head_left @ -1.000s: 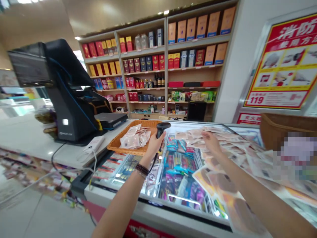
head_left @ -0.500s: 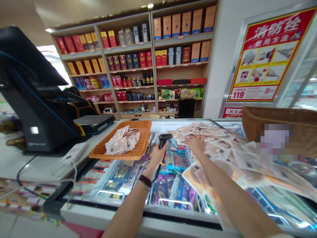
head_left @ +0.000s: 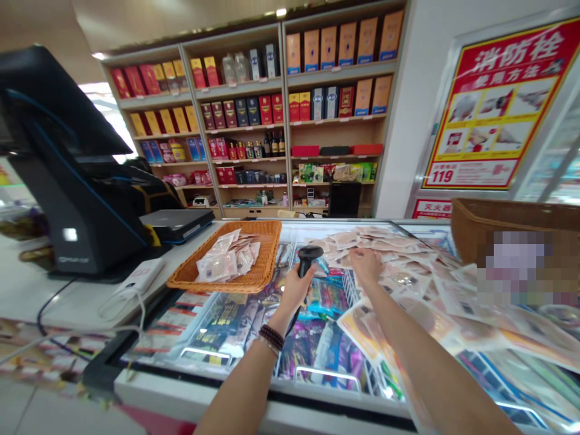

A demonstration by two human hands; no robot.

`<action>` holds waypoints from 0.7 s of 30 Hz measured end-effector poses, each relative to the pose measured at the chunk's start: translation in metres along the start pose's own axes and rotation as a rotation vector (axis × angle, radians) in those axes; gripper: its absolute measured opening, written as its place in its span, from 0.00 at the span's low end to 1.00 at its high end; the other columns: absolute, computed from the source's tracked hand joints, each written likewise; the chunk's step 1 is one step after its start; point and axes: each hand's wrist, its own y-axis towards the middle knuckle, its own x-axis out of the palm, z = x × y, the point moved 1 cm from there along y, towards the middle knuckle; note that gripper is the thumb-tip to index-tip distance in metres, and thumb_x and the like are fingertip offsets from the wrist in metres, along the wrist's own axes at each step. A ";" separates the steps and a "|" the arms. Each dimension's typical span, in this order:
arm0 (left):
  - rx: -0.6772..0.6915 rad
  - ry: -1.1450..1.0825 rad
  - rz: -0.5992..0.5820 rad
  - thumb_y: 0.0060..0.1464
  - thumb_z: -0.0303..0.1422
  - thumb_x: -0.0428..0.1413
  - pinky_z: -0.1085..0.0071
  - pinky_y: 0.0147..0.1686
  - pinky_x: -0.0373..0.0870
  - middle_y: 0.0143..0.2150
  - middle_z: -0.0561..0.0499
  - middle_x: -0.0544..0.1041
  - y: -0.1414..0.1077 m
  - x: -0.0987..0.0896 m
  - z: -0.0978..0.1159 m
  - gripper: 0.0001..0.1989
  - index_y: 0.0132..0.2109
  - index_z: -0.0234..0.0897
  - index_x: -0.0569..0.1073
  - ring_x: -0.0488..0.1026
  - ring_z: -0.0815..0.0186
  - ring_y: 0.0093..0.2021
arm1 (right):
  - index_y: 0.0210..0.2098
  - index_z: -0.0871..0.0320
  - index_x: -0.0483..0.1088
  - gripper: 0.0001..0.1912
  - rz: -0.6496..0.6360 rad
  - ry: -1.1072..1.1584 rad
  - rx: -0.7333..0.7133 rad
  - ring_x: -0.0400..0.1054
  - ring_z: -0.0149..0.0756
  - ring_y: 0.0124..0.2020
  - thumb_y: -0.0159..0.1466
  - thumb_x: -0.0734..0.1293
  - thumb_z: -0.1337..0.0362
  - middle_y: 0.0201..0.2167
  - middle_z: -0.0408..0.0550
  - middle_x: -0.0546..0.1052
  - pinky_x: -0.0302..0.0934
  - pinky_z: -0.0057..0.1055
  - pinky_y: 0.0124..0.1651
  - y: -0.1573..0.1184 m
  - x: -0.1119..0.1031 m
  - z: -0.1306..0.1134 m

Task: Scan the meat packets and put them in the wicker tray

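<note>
My left hand [head_left: 296, 287] is wrapped round the handle of a black barcode scanner [head_left: 310, 252], held upright above the glass top of a freezer [head_left: 317, 225]. A dark cord hangs from beneath that hand. Over on the pile of flat, clear packets [head_left: 408, 244], my right hand [head_left: 366, 266] has its fingers curled and pinched at the edge of one packet; the fingertips are partly hidden. Left of the scanner, an orange wicker basket [head_left: 269, 257] bears several similar packets [head_left: 229, 260].
A black checkout terminal [head_left: 90, 199] stands at the left beside a flat black scale [head_left: 179, 223] and a white device with a cable [head_left: 138, 278]. A brown basket [head_left: 466, 232] sits at the right. Wrapped ice creams [head_left: 326, 296] show under the glass. Shelves of boxes [head_left: 285, 127] line the back.
My right hand's fingers have curled in at the packets, where they lay more stretched out before. The scanner stays in my left hand. The view has shifted slightly.
</note>
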 end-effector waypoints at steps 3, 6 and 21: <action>0.007 -0.005 0.034 0.51 0.62 0.69 0.74 0.18 0.56 0.20 0.59 0.68 0.000 0.001 -0.006 0.29 0.34 0.42 0.69 0.63 0.71 0.15 | 0.45 0.58 0.86 0.21 -0.021 -0.104 -0.017 0.66 0.66 0.63 0.67 0.71 0.48 0.56 0.68 0.81 0.59 0.61 0.64 -0.001 0.002 -0.006; 0.017 -0.011 0.065 0.52 0.61 0.68 0.74 0.18 0.55 0.19 0.59 0.67 0.001 0.001 -0.010 0.29 0.33 0.42 0.69 0.62 0.72 0.15 | 0.48 0.57 0.86 0.22 -0.051 -0.221 -0.019 0.64 0.68 0.66 0.66 0.74 0.47 0.61 0.69 0.77 0.58 0.62 0.64 -0.002 0.006 -0.015; 0.022 0.023 0.003 0.54 0.61 0.67 0.73 0.18 0.58 0.20 0.59 0.67 -0.003 -0.002 -0.002 0.28 0.35 0.42 0.70 0.64 0.70 0.16 | 0.51 0.54 0.70 0.20 0.103 0.325 0.046 0.74 0.51 0.39 0.71 0.59 0.47 0.38 0.53 0.79 0.63 0.41 0.45 -0.001 0.005 0.006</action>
